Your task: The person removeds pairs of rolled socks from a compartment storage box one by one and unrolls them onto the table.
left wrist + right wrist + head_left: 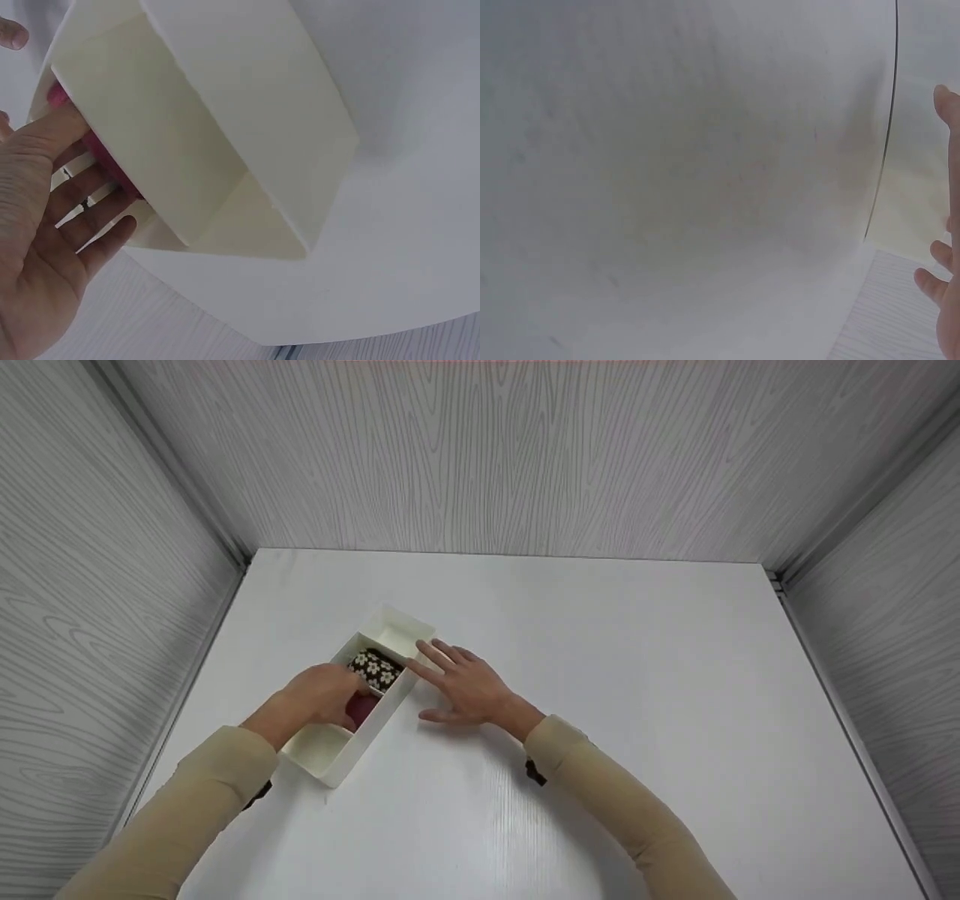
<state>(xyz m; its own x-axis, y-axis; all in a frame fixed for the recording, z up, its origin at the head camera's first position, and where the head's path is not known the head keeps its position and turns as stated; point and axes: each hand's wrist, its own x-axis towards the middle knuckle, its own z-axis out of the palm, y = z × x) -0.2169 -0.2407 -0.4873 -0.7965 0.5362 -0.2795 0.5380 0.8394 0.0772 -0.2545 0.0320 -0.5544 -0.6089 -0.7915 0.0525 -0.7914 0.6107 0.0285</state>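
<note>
Fingers [109,244] of the left hand [324,694], the nearer one, pinch the red bundle [362,711] in the white box [364,738]. Box long axis: near-left to far-right. Patterned bundle [375,669] lies just beyond; right hand [471,690], fingers spread, touches the right wall.

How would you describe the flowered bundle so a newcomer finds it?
On the white table stands a long, off-white divided box. In its second compartment from the far end lies the flowered bundle, its pale flowers on black unlike the plain red item beside it.
</note>
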